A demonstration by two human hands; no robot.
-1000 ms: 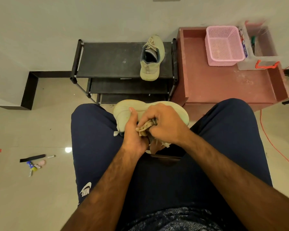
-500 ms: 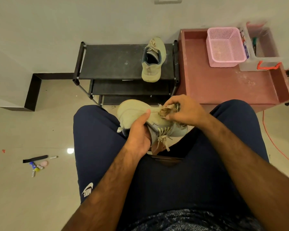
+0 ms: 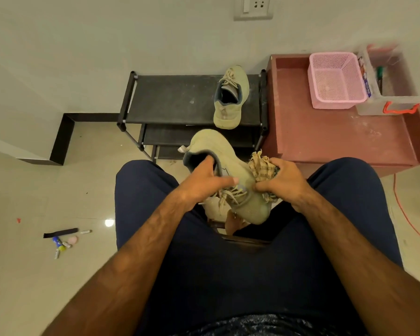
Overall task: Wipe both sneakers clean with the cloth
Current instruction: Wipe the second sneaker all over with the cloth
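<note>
I sit with one pale green sneaker (image 3: pixel 230 170) held between my knees, its heel pointing away from me and its toe toward me. My left hand (image 3: pixel 204 185) grips it at the collar, fingers inside the opening and thumb along the tongue by the laces. My right hand (image 3: pixel 281 183) holds a bunched tan checked cloth (image 3: pixel 263 168) against the sneaker's right side. The second pale green sneaker (image 3: pixel 230 98) stands on the top shelf of the black shoe rack (image 3: pixel 175 100), toe toward the wall.
A reddish low table (image 3: pixel 325 141) stands right of the rack, carrying a pink basket (image 3: pixel 336 81) and a clear box (image 3: pixel 390 81). Small items (image 3: pixel 63 241) lie on the floor at left. An orange cord (image 3: pixel 407 214) runs along the floor at right.
The sneaker has turned so its heel points away and its opening shows. My left hand shifted to the collar. My right hand moved the cloth to the sneaker's right side.
</note>
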